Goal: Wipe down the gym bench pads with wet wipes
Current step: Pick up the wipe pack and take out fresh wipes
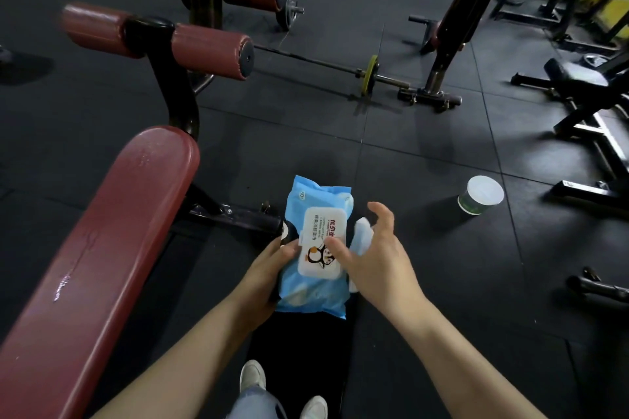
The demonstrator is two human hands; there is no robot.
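Over dark rubber floor tiles [306, 133], the left hand [269, 269] grips a blue wet-wipe pack [315, 248]; the right hand [377, 255] hovers with fingers loose, perhaps touching its white lid. A long red padded bench [102, 248] lies left.

Dim, bluish gym light (glare streaks along the bench pad [102, 231]), wide-angle bending and blur at edges

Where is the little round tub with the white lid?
In the head view, the tub stands on the black floor to the right, beyond the right hand and the blue wipes pack, near the black bench frame.
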